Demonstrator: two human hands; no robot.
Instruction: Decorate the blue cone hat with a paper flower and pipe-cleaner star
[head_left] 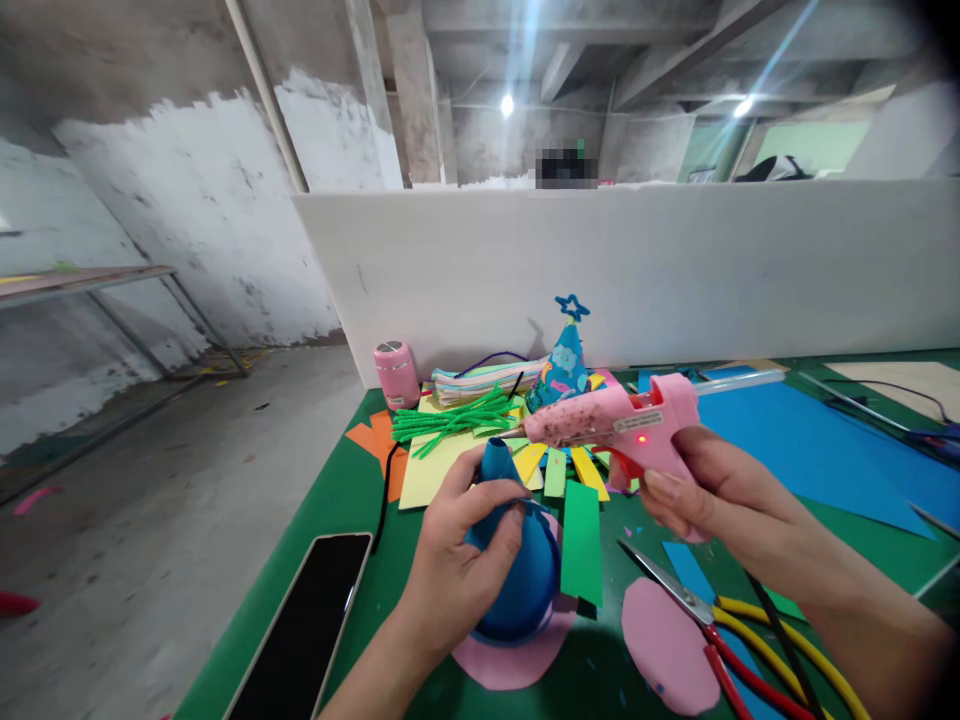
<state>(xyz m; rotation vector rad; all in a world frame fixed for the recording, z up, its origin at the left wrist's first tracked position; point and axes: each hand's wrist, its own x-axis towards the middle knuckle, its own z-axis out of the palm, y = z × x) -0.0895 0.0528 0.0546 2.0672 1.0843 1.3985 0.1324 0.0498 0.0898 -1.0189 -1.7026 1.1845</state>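
Note:
My left hand [469,545] is closed around the upper part of a blue paper cone [529,585], its narrow open tip pointing up. The cone stands over a pink paper piece [517,665] on the table. In my right hand [709,490] is a pink hot glue gun [600,415], its red light lit and a clear glue stick [739,382] jutting from the back. The metal nozzle [514,433] is close beside the cone's tip; I cannot tell whether they touch. A green paper strip [581,545] lies right of the cone.
Scissors [697,605], pliers with yellow handles [780,640] and a pink paper oval [664,645] lie at front right. A phone [304,630] rests at left. Behind are green pipe cleaners [457,420], a decorated party hat [562,365], a pink canister [396,375] and blue sheets [810,450].

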